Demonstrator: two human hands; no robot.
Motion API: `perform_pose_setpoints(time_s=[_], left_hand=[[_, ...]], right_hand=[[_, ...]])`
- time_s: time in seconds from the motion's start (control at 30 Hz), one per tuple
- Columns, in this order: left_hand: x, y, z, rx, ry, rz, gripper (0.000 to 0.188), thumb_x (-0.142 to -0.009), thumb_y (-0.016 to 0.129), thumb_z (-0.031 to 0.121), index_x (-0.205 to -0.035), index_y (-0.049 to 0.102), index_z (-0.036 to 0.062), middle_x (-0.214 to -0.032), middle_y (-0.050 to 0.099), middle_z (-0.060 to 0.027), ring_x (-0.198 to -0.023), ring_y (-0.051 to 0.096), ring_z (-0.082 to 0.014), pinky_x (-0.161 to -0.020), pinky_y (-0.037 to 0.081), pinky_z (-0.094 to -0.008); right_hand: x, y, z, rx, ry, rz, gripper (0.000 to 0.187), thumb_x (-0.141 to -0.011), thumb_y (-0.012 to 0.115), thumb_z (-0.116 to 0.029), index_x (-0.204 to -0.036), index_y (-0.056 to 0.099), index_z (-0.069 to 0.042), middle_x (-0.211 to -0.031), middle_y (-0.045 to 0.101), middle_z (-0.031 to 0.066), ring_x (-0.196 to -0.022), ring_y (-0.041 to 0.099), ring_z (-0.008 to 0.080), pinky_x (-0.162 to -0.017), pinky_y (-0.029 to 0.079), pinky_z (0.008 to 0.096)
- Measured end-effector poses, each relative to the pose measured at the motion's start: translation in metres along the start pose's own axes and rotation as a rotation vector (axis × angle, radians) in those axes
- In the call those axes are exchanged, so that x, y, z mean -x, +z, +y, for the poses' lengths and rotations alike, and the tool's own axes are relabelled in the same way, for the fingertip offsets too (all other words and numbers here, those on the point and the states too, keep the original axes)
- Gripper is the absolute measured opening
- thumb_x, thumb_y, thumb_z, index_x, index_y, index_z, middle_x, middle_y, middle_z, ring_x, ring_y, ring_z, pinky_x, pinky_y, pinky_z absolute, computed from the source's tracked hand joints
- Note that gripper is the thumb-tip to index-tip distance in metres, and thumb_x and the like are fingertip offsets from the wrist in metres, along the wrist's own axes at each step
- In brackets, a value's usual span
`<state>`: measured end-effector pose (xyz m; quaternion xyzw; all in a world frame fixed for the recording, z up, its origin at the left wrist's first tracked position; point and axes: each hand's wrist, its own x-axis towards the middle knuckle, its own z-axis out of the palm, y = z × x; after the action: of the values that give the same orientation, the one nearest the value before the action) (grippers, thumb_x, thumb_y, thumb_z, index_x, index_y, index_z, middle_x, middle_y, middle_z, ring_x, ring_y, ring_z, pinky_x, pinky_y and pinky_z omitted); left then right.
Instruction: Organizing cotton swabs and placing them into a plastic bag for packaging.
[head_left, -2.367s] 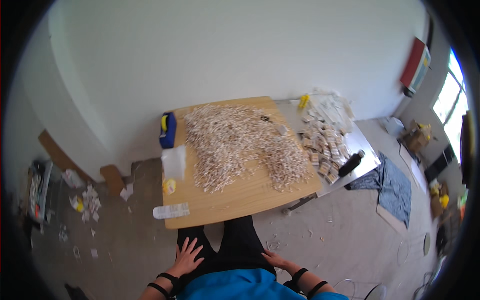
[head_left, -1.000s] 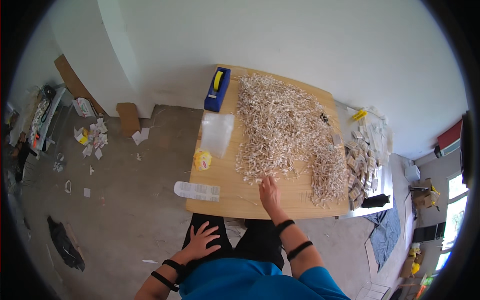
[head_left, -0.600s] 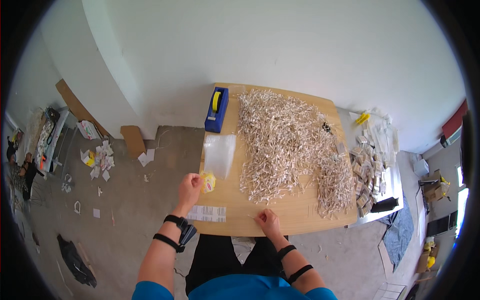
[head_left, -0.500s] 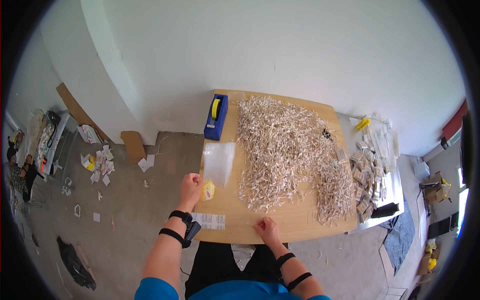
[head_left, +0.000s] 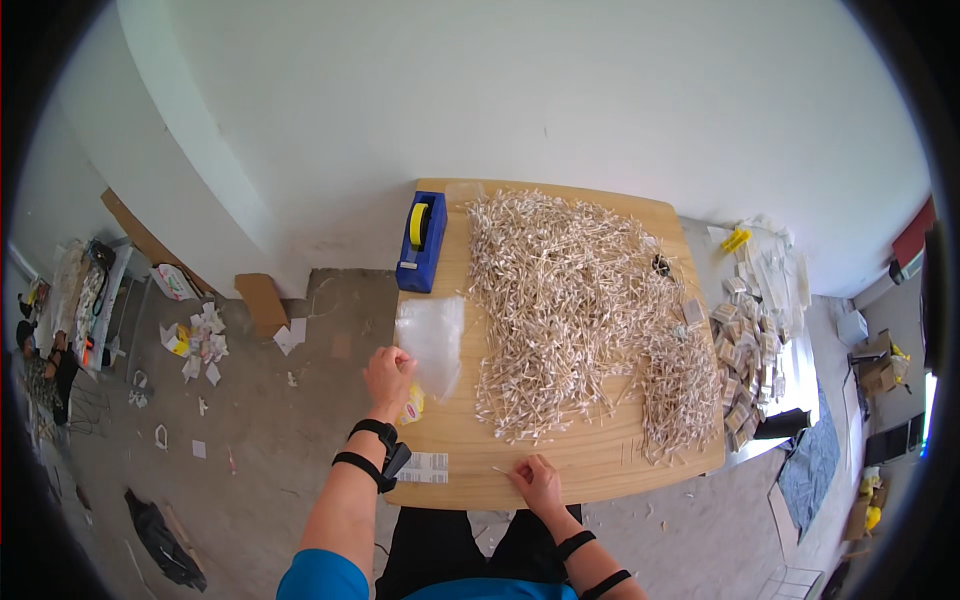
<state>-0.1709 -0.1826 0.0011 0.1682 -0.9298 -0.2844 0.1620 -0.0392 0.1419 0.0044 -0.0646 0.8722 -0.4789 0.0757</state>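
My left hand (head_left: 388, 378) is over the table's left edge, its fingers bent together at the lower left corner of the clear plastic bags (head_left: 434, 340). Whatever its fingertips hold, if anything, is hidden. Partly behind that hand lies a yellow label or packet (head_left: 413, 402). At the table's near edge, my right hand (head_left: 538, 482) is closed in a pinch, with a thin cotton swab (head_left: 501, 470) sticking out to the left of the fingertips. A wide heap of loose cotton swabs (head_left: 560, 310) covers the middle and right of the tabletop.
A blue tape dispenser (head_left: 421, 245) stands at the far left of the wooden table (head_left: 470, 440). A printed white sheet (head_left: 425, 467) lies near my left wrist. To the right, a second table carries small packed boxes (head_left: 750, 360) and a yellow object (head_left: 735, 240). Cardboard (head_left: 262, 303) leans at the wall.
My left hand has moved from beside the yellow label up to the plastic bags. The right hand stays pinched near the front edge. The view has shifted slightly.
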Motion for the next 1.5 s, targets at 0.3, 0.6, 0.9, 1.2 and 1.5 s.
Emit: perform_pose_setpoints(time_s=[0.3, 0.6, 0.9, 1.2, 1.5], left_hand=[[0.001, -0.005, 0.001, 0.11, -0.009, -0.013, 0.015, -0.085, 0.071, 0.023, -0.086, 0.06, 0.0141, -0.087, 0.062, -0.0017, -0.091, 0.06, -0.0253, -0.08, 0.039, -0.0465], [-0.002, -0.013, 0.002, 0.369, -0.009, 0.103, 0.016, -0.085, 0.071, 0.013, -0.099, 0.065, 0.0065, -0.09, 0.068, -0.0067, -0.079, 0.065, -0.0195, -0.073, 0.051, -0.0328], [-0.005, -0.017, -0.015, 0.387, -0.005, 0.069, 0.019, -0.09, 0.069, 0.017, -0.099, 0.069, -0.0002, -0.083, 0.071, -0.0092, -0.074, 0.064, -0.0152, -0.068, 0.05, -0.03], [-0.002, -0.032, 0.006, 0.487, 0.024, 0.045, 0.025, -0.092, 0.068, 0.022, -0.104, 0.073, 0.0009, -0.103, 0.073, -0.0167, -0.095, 0.07, -0.0277, -0.084, 0.053, -0.0358], [-0.003, -0.029, -0.006, 0.536, 0.019, 0.063, 0.027, -0.093, 0.066, 0.022, -0.109, 0.072, 0.0005, -0.102, 0.074, -0.0171, -0.09, 0.072, -0.0223, -0.079, 0.054, -0.0308]], right_hand=[[0.0, 0.0, 0.001, 0.024, -0.01, 0.019, 0.018, -0.079, 0.077, -0.009, -0.084, 0.062, -0.002, -0.079, 0.062, 0.0099, -0.063, 0.064, 0.0215, -0.058, 0.052, 0.0326], [0.0, 0.001, 0.007, 0.046, -0.017, 0.007, 0.018, -0.078, 0.077, -0.01, -0.083, 0.061, -0.002, -0.078, 0.062, 0.0095, -0.062, 0.063, 0.0207, -0.058, 0.052, 0.0327], [0.001, 0.003, 0.002, 0.054, -0.04, 0.013, 0.019, -0.078, 0.078, -0.01, -0.083, 0.061, -0.002, -0.078, 0.061, 0.0096, -0.064, 0.063, 0.0224, -0.059, 0.051, 0.0341], [0.001, -0.002, 0.007, 0.056, -0.039, 0.021, 0.018, -0.078, 0.077, -0.01, -0.083, 0.062, -0.001, -0.078, 0.062, 0.0091, -0.065, 0.062, 0.0202, -0.061, 0.051, 0.0323], [-0.001, 0.004, 0.005, 0.017, -0.04, 0.013, 0.019, -0.077, 0.077, -0.012, -0.083, 0.061, -0.002, -0.078, 0.062, 0.0106, -0.067, 0.064, 0.0249, -0.062, 0.051, 0.0356]])
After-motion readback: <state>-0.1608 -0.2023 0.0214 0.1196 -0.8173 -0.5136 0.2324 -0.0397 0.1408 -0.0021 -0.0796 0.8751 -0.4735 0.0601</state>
